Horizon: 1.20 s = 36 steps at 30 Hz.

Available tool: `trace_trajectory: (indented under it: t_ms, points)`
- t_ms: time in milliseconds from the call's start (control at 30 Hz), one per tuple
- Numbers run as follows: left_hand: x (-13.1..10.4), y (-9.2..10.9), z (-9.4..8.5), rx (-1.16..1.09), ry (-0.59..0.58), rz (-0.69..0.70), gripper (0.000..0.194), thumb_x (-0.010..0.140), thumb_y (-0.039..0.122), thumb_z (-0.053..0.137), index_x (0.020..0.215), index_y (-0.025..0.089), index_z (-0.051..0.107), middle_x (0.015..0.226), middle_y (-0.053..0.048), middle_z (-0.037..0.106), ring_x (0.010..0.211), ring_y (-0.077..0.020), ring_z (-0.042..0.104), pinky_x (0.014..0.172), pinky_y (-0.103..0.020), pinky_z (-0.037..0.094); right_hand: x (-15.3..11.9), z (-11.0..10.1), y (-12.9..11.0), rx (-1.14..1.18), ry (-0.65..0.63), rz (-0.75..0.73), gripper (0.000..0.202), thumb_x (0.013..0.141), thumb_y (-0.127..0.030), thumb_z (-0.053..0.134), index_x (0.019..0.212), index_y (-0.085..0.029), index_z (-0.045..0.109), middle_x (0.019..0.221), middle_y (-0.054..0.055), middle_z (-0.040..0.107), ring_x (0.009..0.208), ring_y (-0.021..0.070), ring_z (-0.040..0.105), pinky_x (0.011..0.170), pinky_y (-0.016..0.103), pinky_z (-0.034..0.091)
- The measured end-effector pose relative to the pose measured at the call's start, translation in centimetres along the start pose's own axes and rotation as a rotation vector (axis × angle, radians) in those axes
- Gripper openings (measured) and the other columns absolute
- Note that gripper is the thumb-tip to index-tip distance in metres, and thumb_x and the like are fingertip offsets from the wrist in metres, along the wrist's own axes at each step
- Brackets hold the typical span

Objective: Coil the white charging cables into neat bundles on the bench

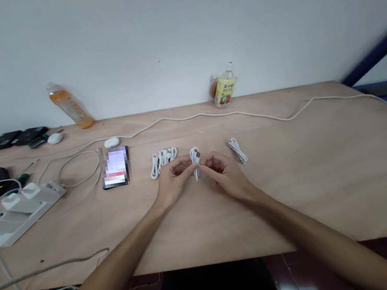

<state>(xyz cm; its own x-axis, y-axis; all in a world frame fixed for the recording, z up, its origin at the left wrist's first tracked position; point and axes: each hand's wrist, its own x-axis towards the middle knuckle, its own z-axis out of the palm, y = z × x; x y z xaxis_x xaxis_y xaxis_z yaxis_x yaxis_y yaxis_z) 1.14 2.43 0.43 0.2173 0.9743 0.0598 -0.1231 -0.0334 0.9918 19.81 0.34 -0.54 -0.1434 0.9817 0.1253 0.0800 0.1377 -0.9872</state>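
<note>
Between my two hands, above the middle of the table, is a coiled white USB cable [195, 157] with a metal plug near its top. My left hand [175, 175] pinches it from the left, thumb and fingertips together. From the other side my right hand [222, 172] grips the same bundle with thumb and forefinger. Several more coiled white cables [161, 160] lie side by side just beyond my left hand, partly covered by it. A single coiled white cable [238, 150] rests on the table to the right of my right hand.
A phone [115, 167] and a white earbud case [111, 142] lie to the left. Farther left stands a power strip [31, 213] with chargers and loose cords. An orange drink bottle [70, 106] and a yellow-labelled bottle [224, 87] lean on the wall. A long white cord [203, 115] crosses the back.
</note>
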Motion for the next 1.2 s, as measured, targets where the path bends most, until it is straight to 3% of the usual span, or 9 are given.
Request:
trace_trajectory:
  t_ms: [200,333,500,667,800,967,1200]
  points:
    - [-0.1,0.0,0.0,0.031,-0.007,-0.003,0.035,0.077,0.045,0.095,0.097,0.018,0.086,0.095,-0.008,0.086,0.087,-0.0246,0.080,0.086,-0.036,0.062,-0.2,-0.3,0.3,-0.147,0.013,-0.086,0.028,0.098,-0.051,0.069,0.090,-0.025,0.069,0.077,0.000,0.065,0.070,0.0181,0.056,0.065,0.032,0.044]
    - [0.0,0.0,-0.1,0.041,-0.014,0.002,0.036,0.077,0.045,0.095,0.098,0.018,0.086,0.094,-0.008,0.086,0.086,-0.0244,0.079,0.086,-0.036,0.062,-0.2,-0.4,0.2,-0.151,0.009,-0.067,0.030,0.099,-0.053,0.068,0.089,-0.025,0.068,0.075,-0.001,0.061,0.066,0.0167,0.051,0.060,0.031,0.041]
    - [0.0,0.0,0.0,0.073,0.000,0.030,0.034,0.078,0.046,0.094,0.096,0.019,0.086,0.096,-0.008,0.086,0.088,-0.0246,0.079,0.087,-0.036,0.062,-0.1,-0.2,-0.3,0.085,-0.115,0.107,0.040,0.095,-0.062,0.072,0.086,-0.024,0.064,0.064,-0.007,0.047,0.051,0.0121,0.039,0.049,0.028,0.031]
    - [0.0,0.1,0.1,0.083,0.013,0.040,0.036,0.076,0.047,0.095,0.094,0.018,0.085,0.095,-0.008,0.086,0.088,-0.0239,0.078,0.086,-0.035,0.061,0.1,-0.1,-0.4,0.331,-0.198,0.250,0.050,0.084,-0.069,0.081,0.080,-0.024,0.061,0.062,-0.009,0.036,0.050,0.0097,0.032,0.046,0.027,0.025]
    - [-0.1,0.1,0.0,0.068,0.011,0.013,0.034,0.078,0.044,0.093,0.099,0.018,0.086,0.098,-0.008,0.087,0.090,-0.0247,0.080,0.088,-0.035,0.062,0.0,0.0,0.0,0.111,-0.094,0.123,0.043,0.093,-0.066,0.073,0.088,-0.024,0.066,0.066,-0.007,0.046,0.052,0.0116,0.038,0.048,0.028,0.029]
    - [-0.2,0.1,0.0,0.046,-0.001,-0.023,0.031,0.078,0.042,0.092,0.095,0.018,0.086,0.094,-0.008,0.087,0.087,-0.0245,0.080,0.081,-0.034,0.063,-0.4,0.0,0.2,-0.170,0.008,-0.119,0.025,0.101,-0.050,0.067,0.096,-0.025,0.064,0.073,-0.004,0.057,0.064,0.0153,0.050,0.061,0.030,0.039]
    - [-0.1,0.2,0.2,0.040,0.017,-0.064,0.034,0.073,0.047,0.096,0.087,0.018,0.085,0.088,-0.008,0.086,0.082,-0.0243,0.079,0.076,-0.034,0.063,-0.5,0.1,0.8,-0.382,0.072,-0.253,0.015,0.105,-0.039,0.063,0.099,-0.025,0.067,0.074,-0.002,0.063,0.063,0.0170,0.054,0.063,0.031,0.044]
